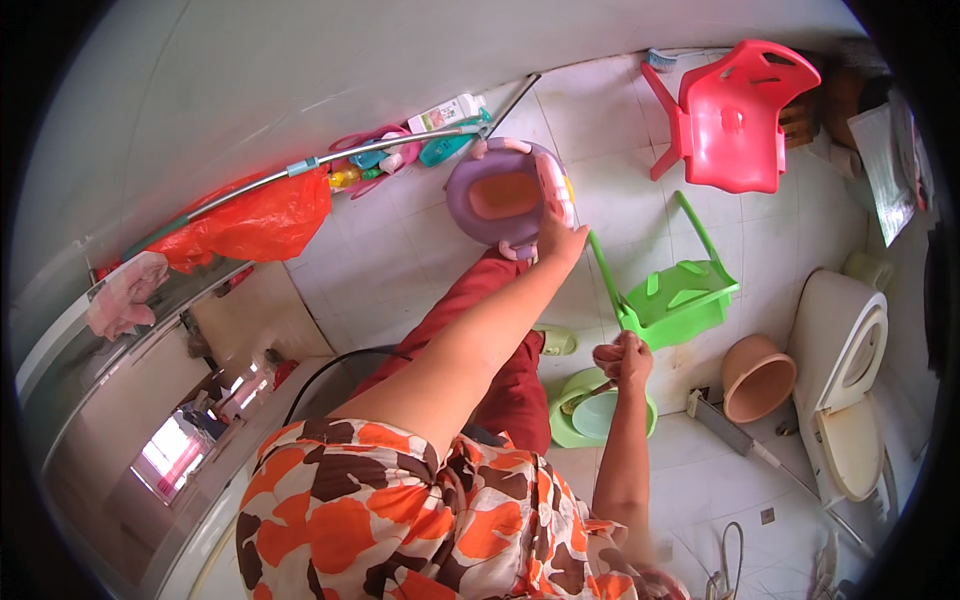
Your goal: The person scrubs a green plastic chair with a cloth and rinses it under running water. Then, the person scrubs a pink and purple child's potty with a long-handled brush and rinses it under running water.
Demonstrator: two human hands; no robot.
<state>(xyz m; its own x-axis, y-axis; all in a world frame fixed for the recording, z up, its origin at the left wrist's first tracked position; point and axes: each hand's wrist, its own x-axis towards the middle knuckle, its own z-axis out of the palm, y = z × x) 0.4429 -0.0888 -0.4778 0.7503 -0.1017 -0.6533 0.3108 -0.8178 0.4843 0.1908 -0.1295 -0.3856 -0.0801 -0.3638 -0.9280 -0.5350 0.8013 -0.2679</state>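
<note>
My left hand (561, 238) grips the pink part at the edge of a purple plastic potty seat (459, 202) with an orange-brown inner bowl (504, 194). My right hand (624, 358) has its fingers curled, close to the lower edge of a green plastic child's chair (679, 304); whether it touches the chair cannot be made out. Just below that hand, a brown handle (602, 388) slants into a light green basin (564, 427). A paler bowl (596, 415) sits inside the basin. Whether my right fingers hold the handle is unclear.
A red plastic child's chair (731, 124) stands at the upper right. Toilet (840, 382), brown bucket (757, 382) and long-handled mop (720, 426) are on the right. Along the wall lie bottles (446, 114), a red plastic bag (255, 225) and a metal pole (375, 144).
</note>
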